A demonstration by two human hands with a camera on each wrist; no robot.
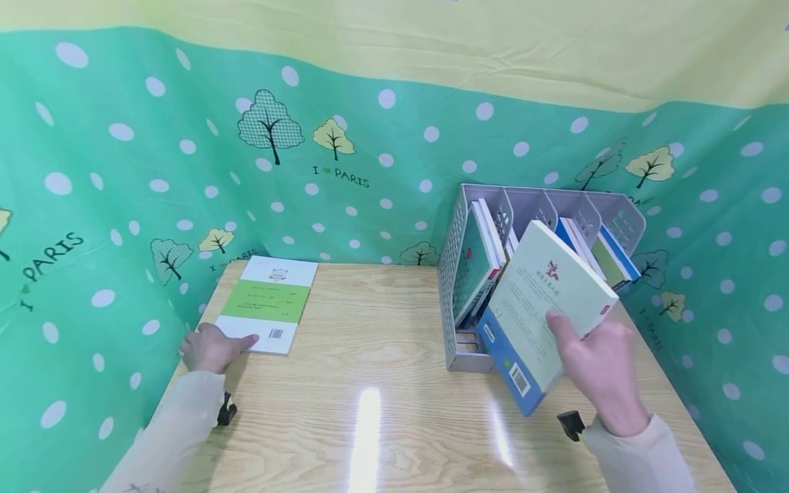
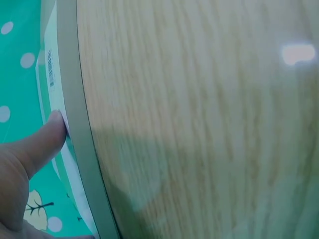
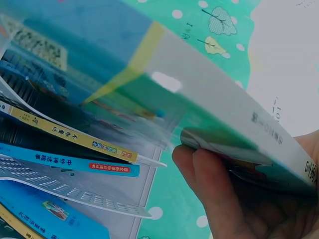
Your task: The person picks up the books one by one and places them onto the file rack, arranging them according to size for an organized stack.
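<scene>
My right hand point(image 1: 600, 363) grips a thick book point(image 1: 548, 294), its thumb across the pale back cover and its other fingers behind. The book is tilted in front of the grey file rack point(image 1: 456, 363), its blue lower end with a barcode pointing down towards the table. In the right wrist view the fingers point(image 3: 209, 184) bend against the underside of that book. At the far left my left hand point(image 1: 212, 348) rests at the near corner of a white and green book point(image 1: 268, 305) lying flat. Its thumb point(image 2: 47, 137) is extended along that book's edge.
The rack's slots hold several upright books, among them a dark green one point(image 1: 474, 257) on the left and a blue and green one point(image 1: 616, 257) on the right. Green dotted cloth point(image 1: 370, 205) encloses the wooden table point(image 1: 364, 322) at the back and sides.
</scene>
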